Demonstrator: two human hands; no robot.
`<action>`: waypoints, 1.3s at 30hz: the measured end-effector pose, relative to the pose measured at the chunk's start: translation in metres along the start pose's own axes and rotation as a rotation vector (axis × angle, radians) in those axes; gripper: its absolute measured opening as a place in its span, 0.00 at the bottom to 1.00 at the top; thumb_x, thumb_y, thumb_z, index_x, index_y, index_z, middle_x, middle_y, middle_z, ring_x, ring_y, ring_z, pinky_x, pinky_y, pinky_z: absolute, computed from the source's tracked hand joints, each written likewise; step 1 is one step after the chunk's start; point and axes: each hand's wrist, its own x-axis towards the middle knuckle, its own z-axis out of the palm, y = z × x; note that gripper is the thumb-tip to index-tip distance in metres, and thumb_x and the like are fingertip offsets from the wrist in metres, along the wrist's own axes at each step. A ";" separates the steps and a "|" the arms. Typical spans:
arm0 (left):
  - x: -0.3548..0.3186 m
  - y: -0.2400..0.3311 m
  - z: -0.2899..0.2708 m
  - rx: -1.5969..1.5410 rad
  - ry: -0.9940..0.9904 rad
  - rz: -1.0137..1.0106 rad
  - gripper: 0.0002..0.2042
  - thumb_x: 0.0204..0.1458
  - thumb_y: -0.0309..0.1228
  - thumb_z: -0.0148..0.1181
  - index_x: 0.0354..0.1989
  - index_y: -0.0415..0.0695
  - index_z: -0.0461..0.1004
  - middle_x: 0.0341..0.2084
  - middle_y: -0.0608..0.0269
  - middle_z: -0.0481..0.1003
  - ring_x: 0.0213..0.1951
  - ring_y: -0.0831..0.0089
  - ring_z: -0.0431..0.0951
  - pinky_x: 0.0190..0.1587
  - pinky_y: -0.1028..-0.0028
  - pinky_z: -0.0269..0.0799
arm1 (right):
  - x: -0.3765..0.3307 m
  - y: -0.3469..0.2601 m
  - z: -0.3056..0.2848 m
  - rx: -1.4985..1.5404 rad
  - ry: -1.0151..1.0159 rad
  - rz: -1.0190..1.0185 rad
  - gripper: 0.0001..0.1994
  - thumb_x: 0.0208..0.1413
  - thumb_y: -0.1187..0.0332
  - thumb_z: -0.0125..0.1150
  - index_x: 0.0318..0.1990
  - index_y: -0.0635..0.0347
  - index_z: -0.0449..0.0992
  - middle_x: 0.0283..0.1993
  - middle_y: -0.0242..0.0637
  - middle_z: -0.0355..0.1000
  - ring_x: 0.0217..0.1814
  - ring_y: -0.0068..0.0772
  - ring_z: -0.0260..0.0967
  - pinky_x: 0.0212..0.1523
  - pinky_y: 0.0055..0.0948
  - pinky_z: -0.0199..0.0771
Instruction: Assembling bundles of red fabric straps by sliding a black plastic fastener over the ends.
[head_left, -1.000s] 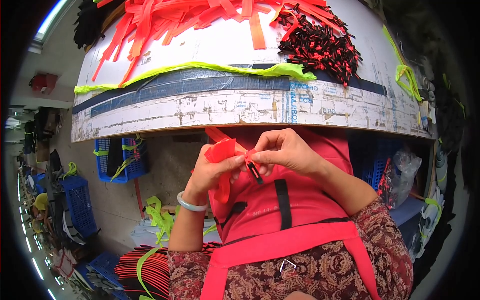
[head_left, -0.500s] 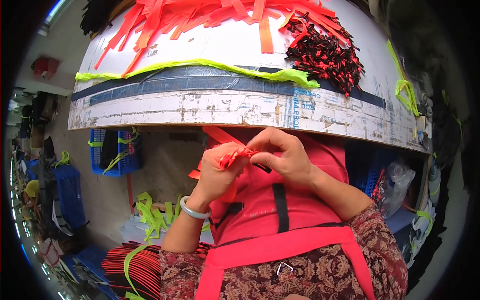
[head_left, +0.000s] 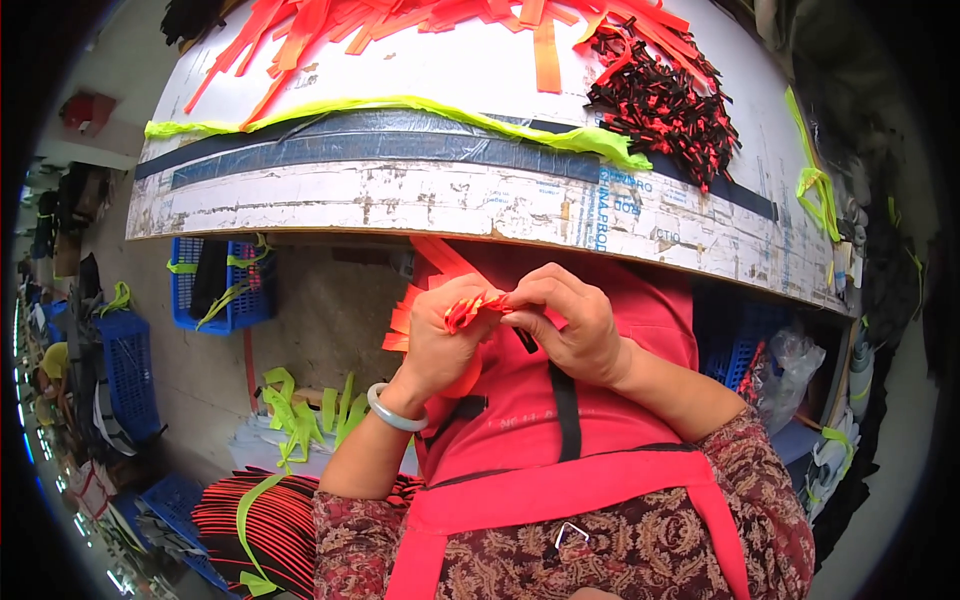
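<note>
In front of my apron, my left hand (head_left: 440, 340) is closed round a bundle of orange-red fabric strips (head_left: 468, 312). The strips' bunched ends stick out toward the right, and their loose tails (head_left: 402, 322) hang out behind the fist. My right hand (head_left: 578, 328) meets the bundle, thumb and forefinger pinched at the strip ends. Below the right thumb a small black piece (head_left: 526, 341) shows; most of it is hidden, and I cannot tell what it is. Both hands are held just below the table's near edge.
The white table (head_left: 400, 205) bears a heap of orange-red strips (head_left: 400, 22), a pile of short black-and-red pieces (head_left: 668, 110) and a yellow-green strip (head_left: 390, 108). Blue baskets (head_left: 250, 300) stand below at the left. Black-and-red stacked pieces (head_left: 260, 530) lie beside my left elbow.
The orange-red tails behind my left fist are more spread out. My right fingers have closed in on the strip ends, and the small black piece has tilted more upright.
</note>
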 end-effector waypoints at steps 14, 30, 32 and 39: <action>0.005 0.000 0.000 0.205 -0.059 0.123 0.10 0.42 0.15 0.59 0.34 0.36 0.78 0.29 0.56 0.77 0.31 0.69 0.77 0.33 0.74 0.72 | -0.004 0.005 0.002 -0.056 -0.018 -0.022 0.09 0.47 0.77 0.65 0.36 0.62 0.73 0.32 0.41 0.69 0.30 0.42 0.71 0.26 0.33 0.72; 0.001 0.010 -0.016 0.126 -0.034 0.145 0.02 0.51 0.20 0.60 0.31 0.36 0.75 0.30 0.60 0.73 0.32 0.75 0.73 0.35 0.77 0.68 | 0.004 0.024 0.009 0.028 -0.256 0.098 0.07 0.51 0.75 0.61 0.38 0.60 0.74 0.33 0.40 0.69 0.34 0.42 0.71 0.34 0.33 0.72; -0.005 0.019 -0.005 0.120 -0.083 0.184 0.03 0.50 0.21 0.61 0.33 0.37 0.76 0.30 0.60 0.73 0.33 0.74 0.73 0.36 0.77 0.69 | -0.019 0.042 0.040 -0.015 -0.291 0.056 0.09 0.53 0.73 0.57 0.43 0.59 0.72 0.37 0.41 0.70 0.38 0.47 0.72 0.36 0.35 0.73; -0.012 0.052 -0.051 0.129 0.407 0.252 0.05 0.53 0.23 0.60 0.37 0.36 0.75 0.28 0.64 0.73 0.26 0.79 0.71 0.29 0.79 0.66 | 0.082 0.034 0.043 0.335 -0.333 0.292 0.08 0.60 0.70 0.52 0.44 0.61 0.70 0.34 0.35 0.72 0.33 0.29 0.71 0.36 0.28 0.73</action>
